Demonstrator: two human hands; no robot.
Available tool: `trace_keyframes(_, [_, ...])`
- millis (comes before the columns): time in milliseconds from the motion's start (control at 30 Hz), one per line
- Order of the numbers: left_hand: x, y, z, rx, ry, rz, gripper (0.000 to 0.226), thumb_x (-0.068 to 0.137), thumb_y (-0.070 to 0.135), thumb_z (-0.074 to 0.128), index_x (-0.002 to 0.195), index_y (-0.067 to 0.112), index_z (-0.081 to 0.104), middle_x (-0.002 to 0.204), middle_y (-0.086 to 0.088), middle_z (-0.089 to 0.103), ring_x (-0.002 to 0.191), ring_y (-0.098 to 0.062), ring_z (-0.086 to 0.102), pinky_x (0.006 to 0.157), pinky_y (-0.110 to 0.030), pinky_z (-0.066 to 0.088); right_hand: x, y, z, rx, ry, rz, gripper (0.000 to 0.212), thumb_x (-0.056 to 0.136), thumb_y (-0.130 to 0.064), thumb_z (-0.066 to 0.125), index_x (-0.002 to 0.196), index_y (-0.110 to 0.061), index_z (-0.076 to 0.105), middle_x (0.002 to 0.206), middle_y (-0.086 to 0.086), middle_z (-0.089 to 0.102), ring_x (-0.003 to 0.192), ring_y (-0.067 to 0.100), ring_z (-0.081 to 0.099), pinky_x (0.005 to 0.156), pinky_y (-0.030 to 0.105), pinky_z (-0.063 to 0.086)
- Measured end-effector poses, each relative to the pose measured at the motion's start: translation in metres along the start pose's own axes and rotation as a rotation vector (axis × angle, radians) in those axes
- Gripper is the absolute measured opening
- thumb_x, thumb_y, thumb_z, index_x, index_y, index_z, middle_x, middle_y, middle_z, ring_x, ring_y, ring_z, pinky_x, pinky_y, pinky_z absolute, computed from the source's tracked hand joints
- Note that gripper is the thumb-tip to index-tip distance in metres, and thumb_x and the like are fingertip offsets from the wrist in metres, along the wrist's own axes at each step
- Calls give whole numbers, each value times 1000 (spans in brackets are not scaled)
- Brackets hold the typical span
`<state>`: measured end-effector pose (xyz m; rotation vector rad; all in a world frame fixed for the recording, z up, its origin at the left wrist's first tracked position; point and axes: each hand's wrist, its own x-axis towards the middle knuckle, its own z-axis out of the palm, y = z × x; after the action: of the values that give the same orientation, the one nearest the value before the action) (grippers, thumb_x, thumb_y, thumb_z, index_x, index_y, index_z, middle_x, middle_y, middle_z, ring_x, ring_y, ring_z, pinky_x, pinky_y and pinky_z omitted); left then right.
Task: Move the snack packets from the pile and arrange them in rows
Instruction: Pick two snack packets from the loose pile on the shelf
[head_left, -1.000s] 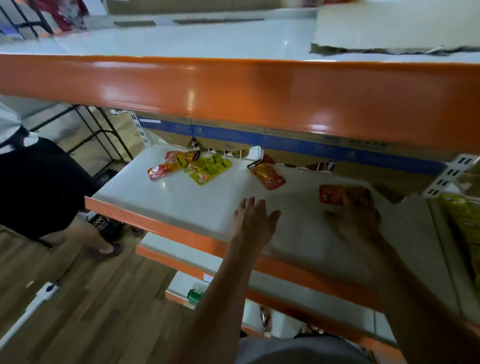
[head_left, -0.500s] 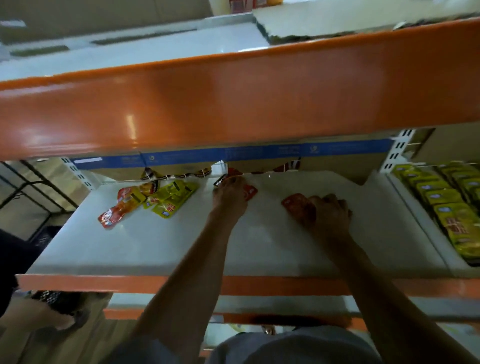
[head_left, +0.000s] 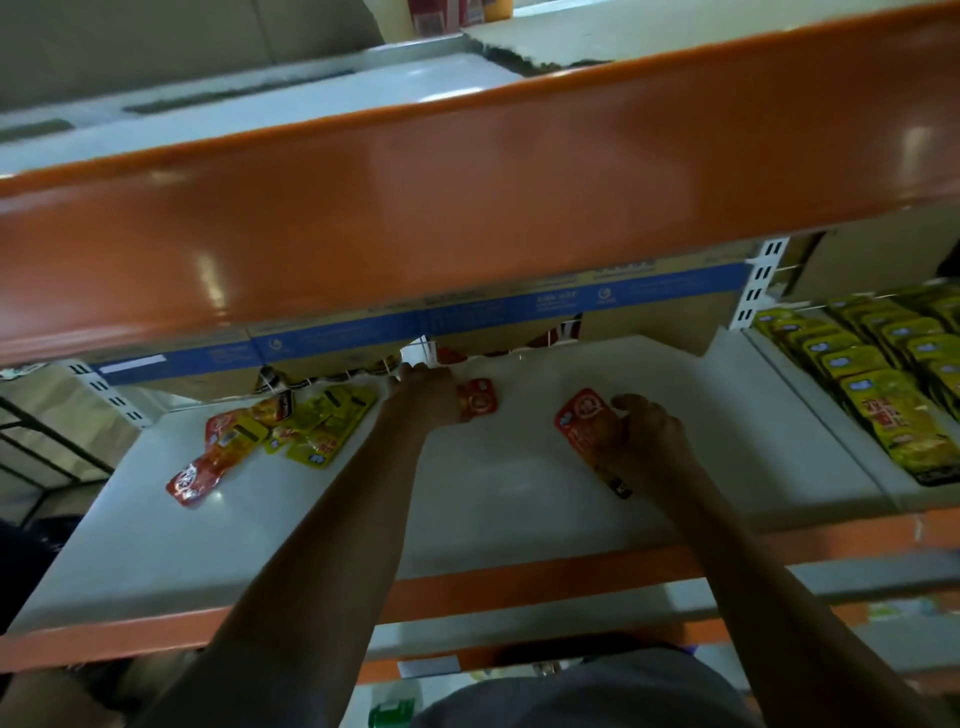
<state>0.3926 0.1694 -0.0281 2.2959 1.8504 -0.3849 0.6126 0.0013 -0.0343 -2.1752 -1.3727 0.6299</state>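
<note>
A red snack packet (head_left: 584, 423) lies flat near the middle of a white shelf (head_left: 498, 499), its long axis running from the back left toward the front right, printed round emblem toward the back and a dark end strip toward the shelf's front. The person's right hand (head_left: 647, 434) rests on its right edge, fingers curled over the packet in a grip on it. Just to the left, a second red packet (head_left: 478, 397) lies partly under the left hand (head_left: 423, 395), which reaches to the back of the shelf; whether its fingers pinch that packet or only press on it cannot be told. Farther left, well apart from both hands, sits the pile (head_left: 291, 423) of yellow and red packets, overlapping at mixed angles, with one red packet (head_left: 196, 475) lying off its front left corner. Brown cardboard boxes with a blue band (head_left: 519, 306) line the back of the shelf. An orange shelf beam (head_left: 467, 197) crosses overhead, and an orange edge (head_left: 519, 577) trims the shelf's front. On the neighbouring shelf to the right, yellow packets in rows (head_left: 883, 374) lie overlapped.
</note>
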Motion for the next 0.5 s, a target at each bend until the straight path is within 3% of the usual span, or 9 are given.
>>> trace_keyframes(67, [3,-6,3,-86,-2,-21,98,65,69,72,136,8,43,139,-25,45,128,-45,41,108,-54,37,-3,-3,0,36,-47,-12,26,91,-19,62,114,-6,64,108,14,65,98,32,59,74,32,47])
trace_keyframes(133, [-2,-10,5,-169,47,-35,115,47,76,73,134,8,39,140,-26,43,128,-46,42,103,-59,40,-7,-6,1,130,-56,14,15,92,-16,58,104,-10,65,98,10,63,85,26,60,57,26,41])
trace_keyframes(167, [-6,-11,8,-204,74,-36,117,48,75,76,134,6,38,140,-26,44,128,-46,44,102,-58,42,-9,-8,2,165,-56,27,11,94,-17,55,100,-13,64,92,7,62,77,21,59,53,25,38])
trace_keyframes(267, [-26,-10,15,-360,85,-25,89,66,63,77,129,7,47,129,-16,59,117,-34,58,97,-46,49,-16,-11,4,254,-61,69,12,97,-20,51,90,-17,61,78,1,59,63,12,55,48,23,36])
trace_keyframes(333, [-43,-7,18,-483,49,-8,68,74,60,72,115,8,58,112,-14,68,99,-29,66,82,-35,53,-20,-9,3,286,-47,78,14,98,-23,53,90,-18,63,78,0,60,64,12,56,50,23,39])
trace_keyframes(400, [-61,-3,20,-600,20,20,51,82,51,71,104,5,64,100,-12,70,89,-26,68,74,-34,53,-23,-7,0,345,-35,95,14,97,-26,56,94,-17,66,80,2,63,67,14,59,52,24,43])
trace_keyframes(500, [-87,6,18,-824,-24,46,35,89,37,69,110,9,67,102,-8,70,88,-20,68,77,-36,56,-30,-5,-5,500,16,141,14,94,-27,64,99,-14,66,94,9,67,77,20,62,61,27,48])
